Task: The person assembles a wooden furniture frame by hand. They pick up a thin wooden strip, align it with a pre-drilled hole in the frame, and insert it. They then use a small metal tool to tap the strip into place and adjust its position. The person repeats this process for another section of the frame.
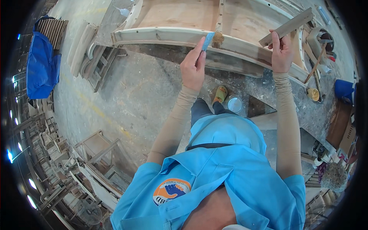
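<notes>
Your left hand (193, 67) pinches a small blue scraper (207, 41) between thumb and fingers, its tip pressed against a lump of brown filler (218, 38) on the curved rail of the wooden furniture frame (172, 35). Your right hand (281, 53) is closed around the lower end of a flat wooden strip (287, 26), which angles up and away from the grip above the same frame. Directly below the left hand, on the concrete floor, your sandalled foot (220, 94) stands just beside a round open tin (234, 103). Beyond the right hand lie loose tools and a blue bucket (344, 90).
</notes>
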The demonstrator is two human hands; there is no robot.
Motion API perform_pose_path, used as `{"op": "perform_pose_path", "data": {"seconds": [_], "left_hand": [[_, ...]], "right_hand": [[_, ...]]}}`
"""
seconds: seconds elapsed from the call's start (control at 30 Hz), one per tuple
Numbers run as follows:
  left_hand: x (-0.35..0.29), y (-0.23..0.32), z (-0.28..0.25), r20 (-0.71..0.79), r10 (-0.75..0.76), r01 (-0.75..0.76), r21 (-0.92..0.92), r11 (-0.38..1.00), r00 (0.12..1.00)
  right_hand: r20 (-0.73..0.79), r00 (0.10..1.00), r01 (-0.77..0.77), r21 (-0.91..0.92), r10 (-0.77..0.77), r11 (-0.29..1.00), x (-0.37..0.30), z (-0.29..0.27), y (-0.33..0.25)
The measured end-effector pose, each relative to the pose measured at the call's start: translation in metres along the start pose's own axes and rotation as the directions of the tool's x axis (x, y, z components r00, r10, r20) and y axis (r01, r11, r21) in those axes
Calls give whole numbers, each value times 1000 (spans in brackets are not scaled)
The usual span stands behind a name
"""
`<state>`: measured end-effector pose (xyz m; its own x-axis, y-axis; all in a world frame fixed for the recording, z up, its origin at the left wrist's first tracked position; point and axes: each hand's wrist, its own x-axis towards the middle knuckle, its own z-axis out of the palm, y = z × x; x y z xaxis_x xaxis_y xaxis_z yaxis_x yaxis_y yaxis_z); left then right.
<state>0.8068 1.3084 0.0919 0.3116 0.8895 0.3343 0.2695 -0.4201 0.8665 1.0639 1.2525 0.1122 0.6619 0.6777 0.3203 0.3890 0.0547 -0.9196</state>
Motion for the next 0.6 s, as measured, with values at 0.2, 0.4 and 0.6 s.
{"op": "perform_pose_path", "data": {"seconds": [0.2, 0.4, 0.6], "left_hand": [[5, 3, 0, 37, -62, 61, 16, 998, 997], [5, 1, 4, 32, -30, 30, -6, 1000, 999], [7, 2, 5, 32, -50, 50, 8, 999, 998]], "right_hand": [[-6, 1000, 4, -48, -5, 999, 0, -2, 1], [-14, 1000, 12, -48, -12, 999, 0, -1, 0], [-8, 1000, 26, -93, -27, 995, -1, -1, -1]]}}
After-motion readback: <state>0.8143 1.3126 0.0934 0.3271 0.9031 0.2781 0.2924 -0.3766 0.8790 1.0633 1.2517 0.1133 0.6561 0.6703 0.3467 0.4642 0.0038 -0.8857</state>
